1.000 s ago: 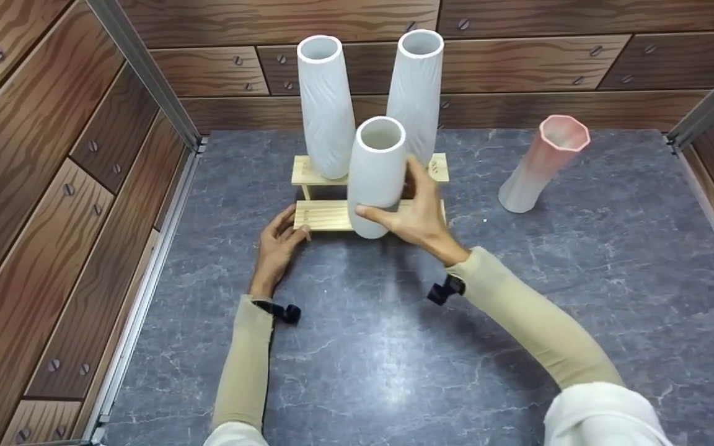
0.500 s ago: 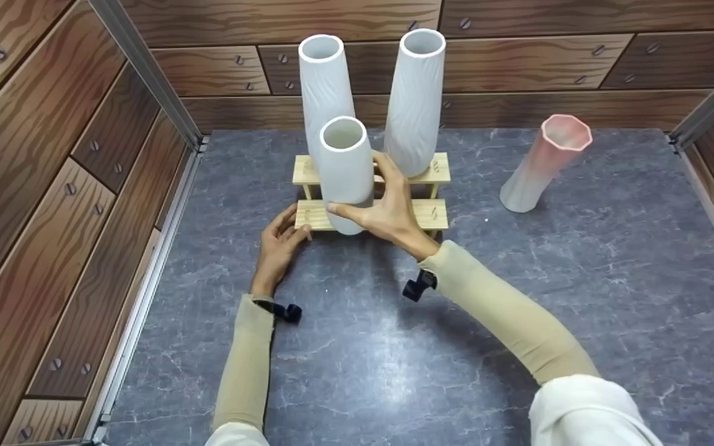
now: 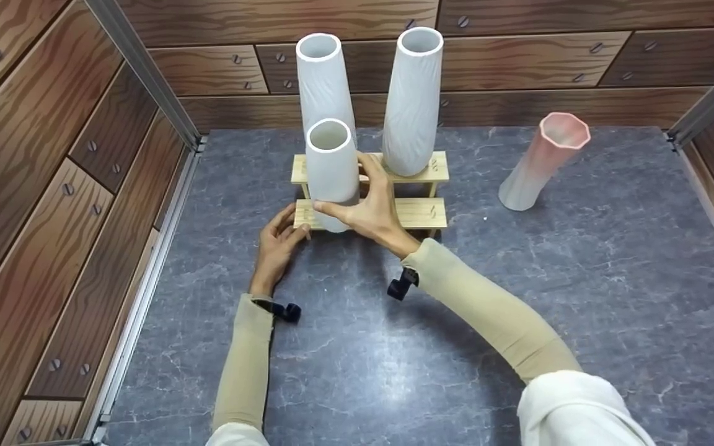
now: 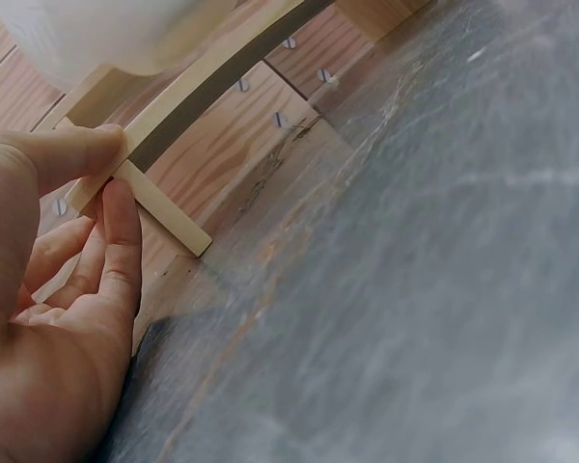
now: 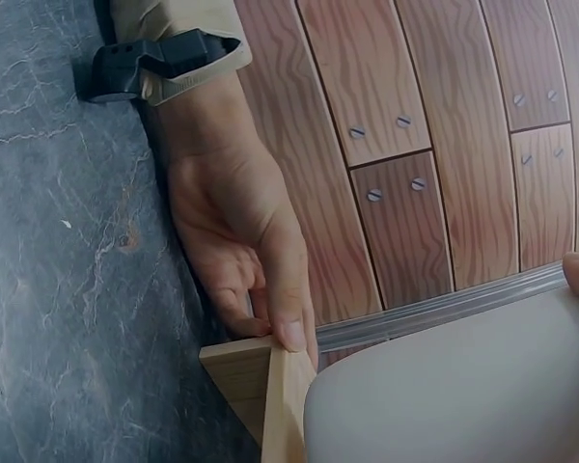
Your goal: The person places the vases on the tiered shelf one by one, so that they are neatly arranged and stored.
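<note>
A white vase [image 3: 331, 170] stands upright over the left part of the lower step of a two-tier wooden stand [image 3: 420, 214]. My right hand [image 3: 374, 210] grips it from the right, thumb across its front, other fingers partly hidden behind. My left hand [image 3: 276, 248] pinches the left end of that lower step; in the left wrist view its thumb lies on top of the stand [image 4: 169, 217], fingers beneath. In the right wrist view, the vase [image 5: 454, 386] is close over the step's face. On the upper step are two taller textured white vases, one left [image 3: 325, 87] and one right [image 3: 413, 105].
A pink-and-white vase [image 3: 543, 162] with a faceted rim stands on the grey marbled surface [image 3: 580, 297] to the right. Wood-patterned walls [image 3: 357, 68] rise behind and at both sides, with a metal rail [image 3: 140, 297] along the left.
My right hand has carried the white vase leftward along the lower step, baring the step's right part and the right rear vase. The left hand stays at the stand's left end.
</note>
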Motion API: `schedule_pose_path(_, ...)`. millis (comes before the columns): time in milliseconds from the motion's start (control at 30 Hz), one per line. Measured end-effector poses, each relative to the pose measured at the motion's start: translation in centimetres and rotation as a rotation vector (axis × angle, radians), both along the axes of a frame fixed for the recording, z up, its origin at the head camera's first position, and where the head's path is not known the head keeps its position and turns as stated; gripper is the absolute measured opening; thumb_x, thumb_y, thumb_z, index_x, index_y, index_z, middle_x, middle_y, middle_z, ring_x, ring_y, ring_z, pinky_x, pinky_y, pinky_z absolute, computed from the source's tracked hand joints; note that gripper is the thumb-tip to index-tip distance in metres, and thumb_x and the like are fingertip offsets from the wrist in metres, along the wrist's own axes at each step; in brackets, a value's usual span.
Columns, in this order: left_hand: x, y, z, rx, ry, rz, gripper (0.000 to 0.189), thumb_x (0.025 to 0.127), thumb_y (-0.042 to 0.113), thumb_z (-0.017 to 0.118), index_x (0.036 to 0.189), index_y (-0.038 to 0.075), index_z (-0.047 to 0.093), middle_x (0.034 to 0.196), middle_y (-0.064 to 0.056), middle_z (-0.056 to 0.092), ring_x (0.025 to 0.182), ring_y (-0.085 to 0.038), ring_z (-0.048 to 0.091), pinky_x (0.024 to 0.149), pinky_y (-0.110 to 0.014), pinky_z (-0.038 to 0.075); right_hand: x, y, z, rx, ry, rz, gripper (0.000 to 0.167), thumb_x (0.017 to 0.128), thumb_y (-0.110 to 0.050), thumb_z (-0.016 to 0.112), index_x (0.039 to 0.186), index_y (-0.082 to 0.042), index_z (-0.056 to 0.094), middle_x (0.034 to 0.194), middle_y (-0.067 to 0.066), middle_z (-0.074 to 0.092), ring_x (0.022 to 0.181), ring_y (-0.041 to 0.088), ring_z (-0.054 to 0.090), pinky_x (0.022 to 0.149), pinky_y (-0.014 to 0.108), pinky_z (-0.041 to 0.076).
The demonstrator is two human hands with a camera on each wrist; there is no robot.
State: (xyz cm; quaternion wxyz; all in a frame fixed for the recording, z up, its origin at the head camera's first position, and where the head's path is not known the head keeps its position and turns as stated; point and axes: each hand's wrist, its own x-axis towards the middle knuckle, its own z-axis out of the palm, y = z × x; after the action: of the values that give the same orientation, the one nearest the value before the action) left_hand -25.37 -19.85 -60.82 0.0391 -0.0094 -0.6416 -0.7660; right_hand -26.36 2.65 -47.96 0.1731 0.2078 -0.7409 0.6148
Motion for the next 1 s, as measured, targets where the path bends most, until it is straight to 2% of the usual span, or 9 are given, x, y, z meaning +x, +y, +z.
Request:
schedule_pose_path(233, -0.1, 0.0, 0.1, -0.024, -0.002, 0.008, 0.063, 0.098, 0.002, 0.076, 0.156, 0.0, 0.052, 0.149, -0.023, 0.058, 0.12, -0.021, 0.067, 0.093, -0.025, 0.06, -0.5, -0.6, -0.3, 0.019, -0.008, -0.02, 0.088, 0.068, -0.034, 0.103, 0.141, -0.005, 0.062, 0.129, 0.01, 0.065, 0.117, 0.026, 0.065, 0.095, 0.039, 0.062)
schedule_pose_path(500, 0.0, 0.1, 0.0, -0.031, -0.002, 0.014, 0.062, 0.098, 0.0, 0.075, 0.156, -0.001, 0.051, 0.149, -0.024, 0.058, 0.115, -0.019, 0.069, 0.091, -0.025, 0.06, -0.5, -0.9, -0.4, 0.026, -0.009, -0.024, 0.091, 0.066, -0.032, 0.104, 0.142, -0.006, 0.062, 0.128, 0.009, 0.065, 0.117, 0.024, 0.065, 0.093, 0.033, 0.062)
schedule_pose_path(733, -0.1, 0.2, -0.1, -0.03, 0.005, 0.016, 0.062, 0.098, 0.001, 0.076, 0.155, -0.002, 0.052, 0.15, -0.025, 0.058, 0.112, -0.017, 0.07, 0.092, -0.025, 0.059, -0.5, -1.0, -0.7, 0.023, -0.008, -0.045, 0.092, 0.065, -0.034, 0.105, 0.141, -0.005, 0.062, 0.127, 0.011, 0.064, 0.118, 0.03, 0.064, 0.094, 0.036, 0.061)
schedule_pose_path(1000, 0.0, 0.0, -0.1, -0.039, 0.001, 0.014, 0.063, 0.098, 0.002, 0.077, 0.156, -0.001, 0.051, 0.151, -0.024, 0.058, 0.116, -0.019, 0.069, 0.094, -0.025, 0.059, -0.6, -1.2, -0.9, 0.042, 0.0, -0.078, 0.092, 0.063, -0.036, 0.105, 0.14, -0.006, 0.064, 0.126, 0.009, 0.064, 0.116, 0.019, 0.061, 0.093, 0.033, 0.06)
